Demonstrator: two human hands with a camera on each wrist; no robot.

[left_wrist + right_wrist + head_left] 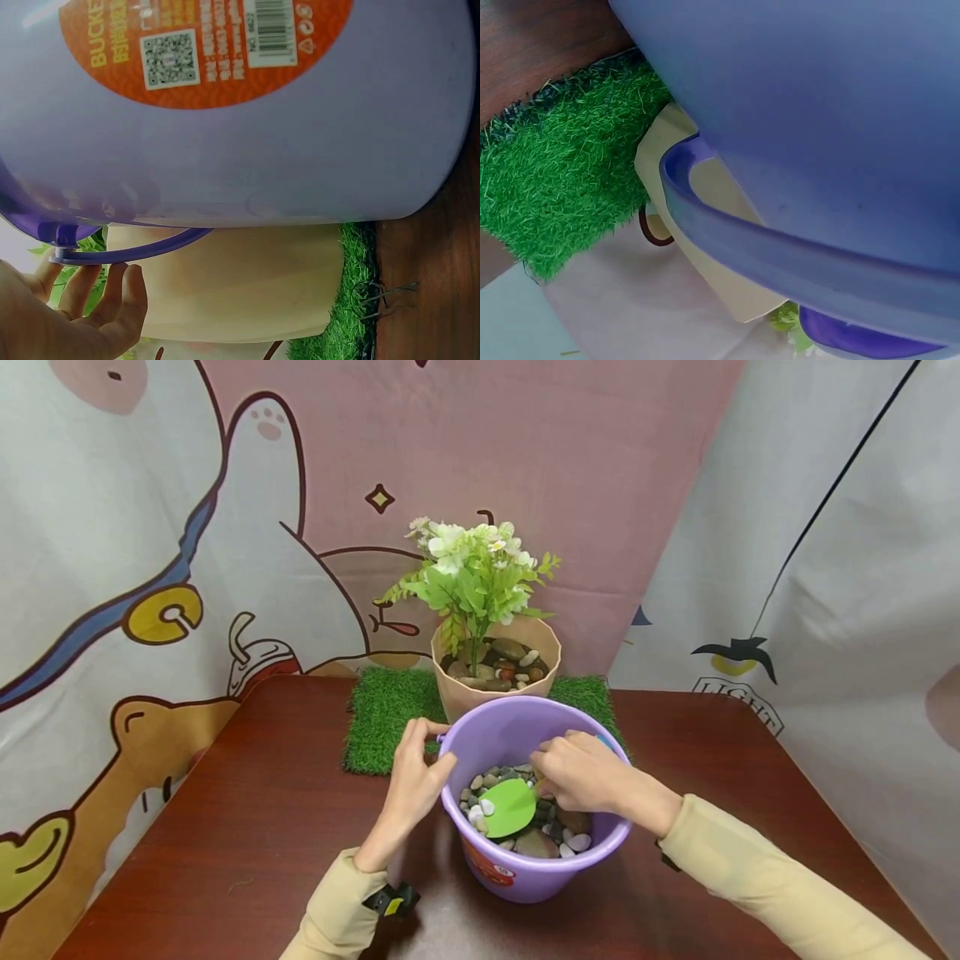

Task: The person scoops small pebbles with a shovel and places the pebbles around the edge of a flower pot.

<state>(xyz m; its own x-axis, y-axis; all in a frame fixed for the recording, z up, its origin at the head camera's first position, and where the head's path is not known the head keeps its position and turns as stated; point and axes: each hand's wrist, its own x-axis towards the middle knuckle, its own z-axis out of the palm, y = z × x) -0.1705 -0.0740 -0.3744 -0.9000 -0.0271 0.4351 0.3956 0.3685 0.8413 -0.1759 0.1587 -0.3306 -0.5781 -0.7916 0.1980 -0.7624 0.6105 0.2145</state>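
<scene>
A purple bucket (495, 727) with pebbles (534, 843) in its bottom stands on the table. Inside it, my right hand (577, 772) grips the handle of a green toy shovel. The shovel's blade (512, 810) lies over the pebbles, with white stones at its left edge. At the bucket's left rim, my left hand (420, 772) holds on with bent fingers. In the left wrist view its fingertips (133, 281) touch the purple bail handle (142, 251) near where it joins the rim. The right wrist view shows the bucket's outer wall (840, 135) but not the right hand.
Behind the bucket, a beige pot (495, 689) with stones and white-flowered greenery (476, 572) sits on a green turf mat (386, 710). Brown tabletop (225, 827) extends on both sides. A printed cartoon cloth (600, 468) hangs behind the table.
</scene>
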